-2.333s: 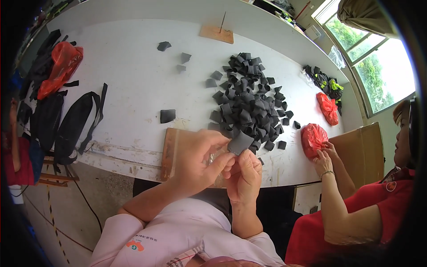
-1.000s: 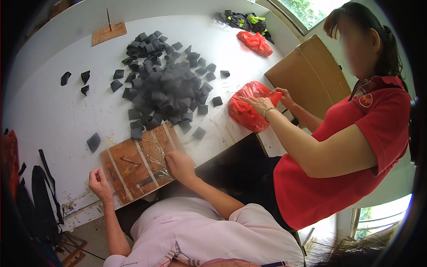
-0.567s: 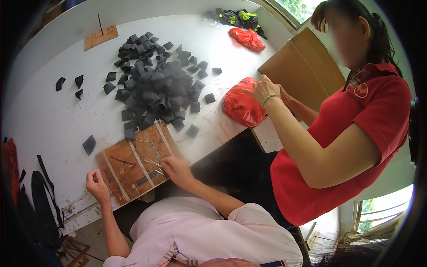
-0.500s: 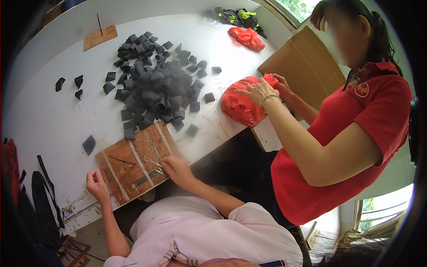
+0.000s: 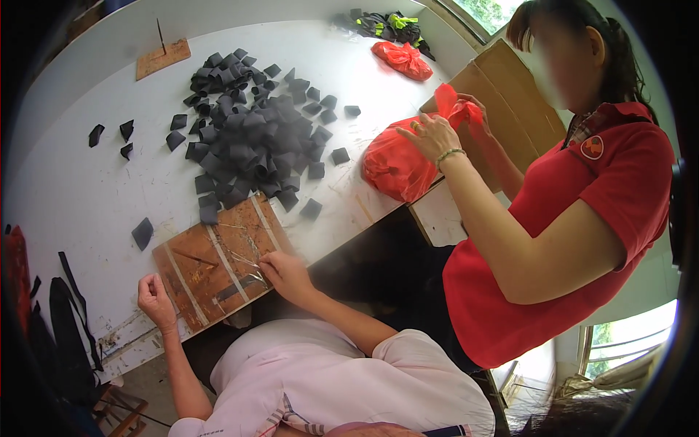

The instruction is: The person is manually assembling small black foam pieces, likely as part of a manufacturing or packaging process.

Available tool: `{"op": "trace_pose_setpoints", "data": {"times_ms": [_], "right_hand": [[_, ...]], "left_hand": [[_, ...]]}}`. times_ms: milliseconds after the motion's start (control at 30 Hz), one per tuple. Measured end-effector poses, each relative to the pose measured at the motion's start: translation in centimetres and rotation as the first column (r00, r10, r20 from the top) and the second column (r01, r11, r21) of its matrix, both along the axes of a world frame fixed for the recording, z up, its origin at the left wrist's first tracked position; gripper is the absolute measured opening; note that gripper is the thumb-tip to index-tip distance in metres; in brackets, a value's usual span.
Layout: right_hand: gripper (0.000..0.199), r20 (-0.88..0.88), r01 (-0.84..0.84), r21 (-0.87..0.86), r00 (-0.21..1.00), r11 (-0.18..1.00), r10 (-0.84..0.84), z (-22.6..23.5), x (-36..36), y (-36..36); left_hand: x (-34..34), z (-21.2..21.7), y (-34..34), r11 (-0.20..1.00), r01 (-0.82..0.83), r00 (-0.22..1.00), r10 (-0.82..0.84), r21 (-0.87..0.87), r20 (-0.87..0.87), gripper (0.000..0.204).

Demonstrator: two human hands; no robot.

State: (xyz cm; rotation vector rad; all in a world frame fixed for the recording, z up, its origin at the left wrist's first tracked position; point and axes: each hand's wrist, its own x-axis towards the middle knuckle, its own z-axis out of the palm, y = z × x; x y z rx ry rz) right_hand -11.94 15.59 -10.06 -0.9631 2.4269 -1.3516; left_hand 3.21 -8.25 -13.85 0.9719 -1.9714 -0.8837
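Note:
My left hand point(image 5: 156, 302) is closed, fingers curled, beside the left edge of a brown wooden board point(image 5: 196, 255) at the table's front; anything inside it is hidden. Over the board's right part, my right hand point(image 5: 286, 277) pinches thin silvery strips point(image 5: 250, 261), too fine to tell what they are. Pale bands cross the board, and a dark flat strip point(image 5: 231, 292) and a thin brown stick point(image 5: 195, 257) lie on it. A large heap of dark grey folded pieces point(image 5: 255, 138) reaches the board's far edge. One loose grey piece point(image 5: 143, 234) lies to its left.
At right, a co-worker in a red shirt point(image 5: 561, 240) handles a full red plastic bag point(image 5: 397, 164) beside a cardboard box point(image 5: 502, 95). Farther back lie a smaller red bag point(image 5: 403, 61) and a spiked wooden block point(image 5: 164, 60). Black straps point(image 5: 69, 320) hang at left.
The co-worker's hands have pulled the red bag's gathered top up and spread it wider. My hands stay in nearly the same place over the board; the whole view has shifted slightly.

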Motion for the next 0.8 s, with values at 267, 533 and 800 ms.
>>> {"op": "trace_pose_setpoints", "data": {"times_ms": [267, 533, 800], "right_hand": [[0.010, -0.027, 0.017, 0.020, 1.000, 1.000, -0.017, 0.1, 0.1, -0.2], [0.007, -0.053, -0.002, -0.002, 0.999, 1.000, 0.001, 0.9, 0.2, -0.8], [0.013, -0.177, 0.037, -0.047, 0.983, 0.998, -0.045, -1.5, 0.3, -0.1]], "left_hand": [[-0.2, 0.3, -0.1, 1.000, 0.028, 0.999, -0.028, 0.002, -0.021, 0.011], [0.0, 1.4, 0.4, 0.998, -0.036, 0.999, 0.038, 0.054, -0.028, 0.010], [-0.2, 1.4, 0.8, 0.987, -0.088, 0.993, 0.098, 0.134, -0.066, 0.010]]}}
